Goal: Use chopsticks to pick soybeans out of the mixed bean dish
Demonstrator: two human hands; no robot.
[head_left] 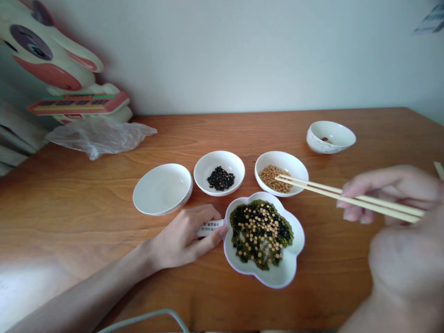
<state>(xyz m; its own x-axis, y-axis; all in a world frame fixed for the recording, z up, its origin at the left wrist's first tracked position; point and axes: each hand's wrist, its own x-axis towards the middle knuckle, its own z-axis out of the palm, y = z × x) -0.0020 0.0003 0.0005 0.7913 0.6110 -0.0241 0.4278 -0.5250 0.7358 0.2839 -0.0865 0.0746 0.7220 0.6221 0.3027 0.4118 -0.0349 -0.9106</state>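
My right hand (pixel 391 199), somewhat blurred, grips a pair of light wooden chopsticks (pixel 347 196). Their tips point left, over the soybeans (pixel 272 178) in a small white bowl (pixel 293 162); whether a bean is between them I cannot tell. At the centre, a flower-shaped dish (pixel 280 275) with a lilac rim holds mixed green, black and tan beans (pixel 258 226). My left hand (pixel 192 233) pinches the left edge of that dish, where a white printed label (pixel 211 227) shows between thumb and fingers. Behind it stands a white bowl (pixel 204 169) with black beans (pixel 221 178).
An empty white bowl (pixel 163 189) stands at the left, and another white bowl (pixel 329 138) with small reddish bits is at the back right. A clear plastic bag (pixel 100 136) lies before a cow-shaped toy keyboard (pixel 83 104). A pale cable (pixel 149 315) crosses the front edge.
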